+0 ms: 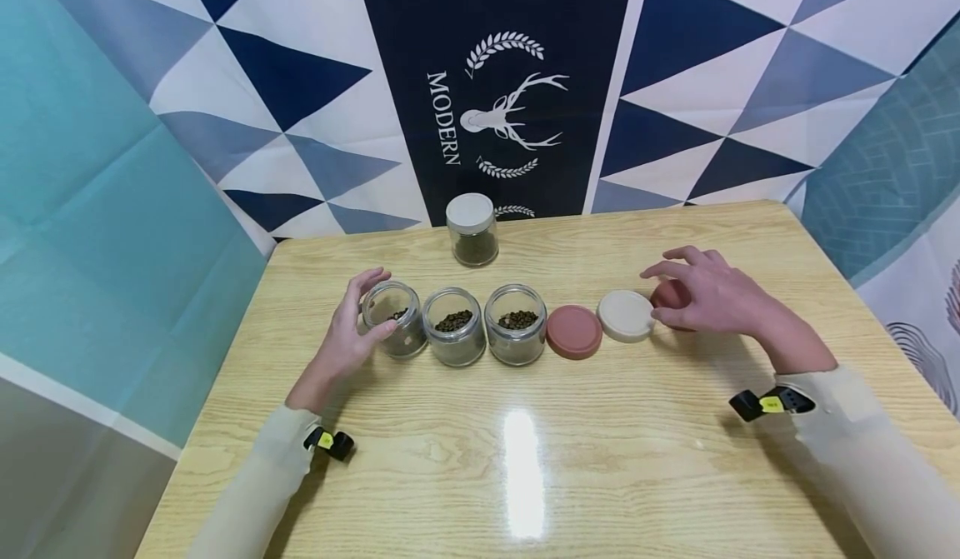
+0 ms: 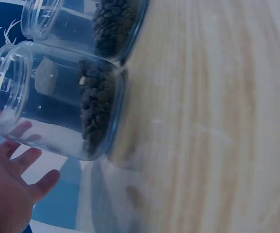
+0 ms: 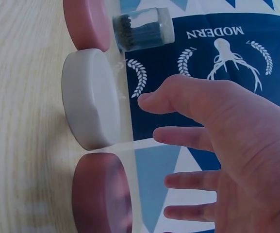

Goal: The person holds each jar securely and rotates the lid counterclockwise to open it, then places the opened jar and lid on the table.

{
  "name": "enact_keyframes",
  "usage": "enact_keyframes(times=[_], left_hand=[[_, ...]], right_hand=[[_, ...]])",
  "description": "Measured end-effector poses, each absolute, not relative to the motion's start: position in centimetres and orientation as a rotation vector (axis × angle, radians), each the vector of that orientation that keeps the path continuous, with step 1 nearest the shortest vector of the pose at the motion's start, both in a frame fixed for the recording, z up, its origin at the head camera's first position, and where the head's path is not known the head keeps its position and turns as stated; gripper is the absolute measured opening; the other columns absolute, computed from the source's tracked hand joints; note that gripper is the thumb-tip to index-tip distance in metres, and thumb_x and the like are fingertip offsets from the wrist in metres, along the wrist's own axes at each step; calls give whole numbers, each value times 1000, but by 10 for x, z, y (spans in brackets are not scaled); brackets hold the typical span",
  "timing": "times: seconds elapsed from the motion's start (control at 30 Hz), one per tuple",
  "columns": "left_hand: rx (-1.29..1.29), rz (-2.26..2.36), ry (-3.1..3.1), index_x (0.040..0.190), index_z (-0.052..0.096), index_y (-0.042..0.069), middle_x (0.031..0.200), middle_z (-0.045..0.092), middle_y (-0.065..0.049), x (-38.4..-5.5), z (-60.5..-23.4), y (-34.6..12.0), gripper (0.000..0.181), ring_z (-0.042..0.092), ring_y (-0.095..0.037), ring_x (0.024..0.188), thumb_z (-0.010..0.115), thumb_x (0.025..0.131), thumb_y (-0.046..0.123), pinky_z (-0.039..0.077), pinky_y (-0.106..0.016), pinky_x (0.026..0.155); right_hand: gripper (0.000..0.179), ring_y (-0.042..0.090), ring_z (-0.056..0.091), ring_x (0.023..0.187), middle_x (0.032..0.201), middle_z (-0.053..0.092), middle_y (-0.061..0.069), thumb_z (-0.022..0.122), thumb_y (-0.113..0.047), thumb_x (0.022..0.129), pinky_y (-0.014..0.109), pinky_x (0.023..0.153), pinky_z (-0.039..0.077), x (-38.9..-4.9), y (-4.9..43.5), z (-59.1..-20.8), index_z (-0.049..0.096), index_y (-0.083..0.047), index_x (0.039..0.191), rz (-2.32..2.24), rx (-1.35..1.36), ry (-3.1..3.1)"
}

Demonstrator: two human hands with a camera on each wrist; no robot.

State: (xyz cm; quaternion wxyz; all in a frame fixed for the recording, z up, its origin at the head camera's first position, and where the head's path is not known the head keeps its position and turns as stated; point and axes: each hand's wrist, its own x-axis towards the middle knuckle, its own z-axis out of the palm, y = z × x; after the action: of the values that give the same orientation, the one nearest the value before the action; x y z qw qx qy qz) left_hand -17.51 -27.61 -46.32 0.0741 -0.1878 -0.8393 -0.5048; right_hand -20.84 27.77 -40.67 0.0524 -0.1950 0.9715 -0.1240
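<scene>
Three uncapped glass jars stand side by side, each with dark bean-like pellets low inside: a left jar point(image 1: 406, 341), a middle jar point(image 1: 459, 347) and a right jar point(image 1: 516, 347). My left hand point(image 1: 348, 323) is spread around the left jar, thumb in front and fingers behind; its fingers point(image 2: 45, 184) look loose, and I cannot tell whether they touch the glass. Lids continue the row: a red lid point(image 1: 574, 331), an off-white lid point(image 1: 626, 316) and a second red lid point(image 1: 667, 294). Above that last lid hovers my right hand point(image 1: 712, 294), fingers apart and holding nothing.
A jar with a white lid point(image 1: 471, 212) and dark contents stands behind the row, near the back edge of the wooden table point(image 1: 420, 459). Patterned cloth point(image 1: 300, 67) hangs behind the table. Light glares off the tabletop in front.
</scene>
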Motion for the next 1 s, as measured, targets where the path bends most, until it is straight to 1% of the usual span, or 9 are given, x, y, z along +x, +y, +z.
enact_keyframes(times=[0.13,0.37,0.53,0.63,0.77,0.9,1.0], left_hand=[[-568,-1455,-2521,169,39,-1,172,48,-29,-178,-458,-276,79,38,-53,165,63,97,22,33,-83,127],[-588,-1345,-2570,167,43,-1,172,48,-28,-181,-448,-277,79,40,-50,165,63,98,30,32,-80,129],[-576,-1301,-2579,167,44,-2,170,50,-29,-181,-445,-276,78,42,-51,163,62,99,31,31,-76,133],[-567,-1270,-2583,167,45,-2,169,51,-30,-181,-445,-275,76,44,-52,162,62,100,30,31,-74,134],[-550,-1249,-2580,166,47,-2,169,52,-29,-180,-446,-274,74,45,-52,162,62,100,29,32,-73,135],[-541,-1252,-2579,166,47,-1,169,53,-29,-179,-447,-274,73,45,-52,162,62,101,27,32,-73,134],[-542,-1251,-2576,166,48,-2,168,53,-29,-178,-448,-274,72,45,-52,161,62,101,26,32,-73,134]], right_hand=[[62,65,52,140,162,51,36,87,-41,95,82,93,57,-210,277,-401,71,-13,148,-359,-606,2957],[61,67,50,141,163,50,36,87,-41,95,88,96,53,-214,274,-392,71,-14,148,-374,-621,2984],[61,64,51,141,162,53,35,86,-41,95,86,98,53,-215,271,-392,72,-13,147,-412,-636,3022],[64,61,51,144,163,54,32,85,-43,96,85,101,52,-215,267,-393,69,-14,151,-478,-625,3074],[74,57,50,148,165,54,29,83,-48,96,84,105,50,-215,260,-394,63,-17,160,-591,-575,3161],[86,55,50,147,165,54,27,89,-49,90,83,106,49,-215,255,-398,58,-20,164,-670,-579,3244],[90,55,51,147,163,56,26,94,-45,83,83,107,49,-216,252,-401,59,-20,163,-714,-647,3299]])
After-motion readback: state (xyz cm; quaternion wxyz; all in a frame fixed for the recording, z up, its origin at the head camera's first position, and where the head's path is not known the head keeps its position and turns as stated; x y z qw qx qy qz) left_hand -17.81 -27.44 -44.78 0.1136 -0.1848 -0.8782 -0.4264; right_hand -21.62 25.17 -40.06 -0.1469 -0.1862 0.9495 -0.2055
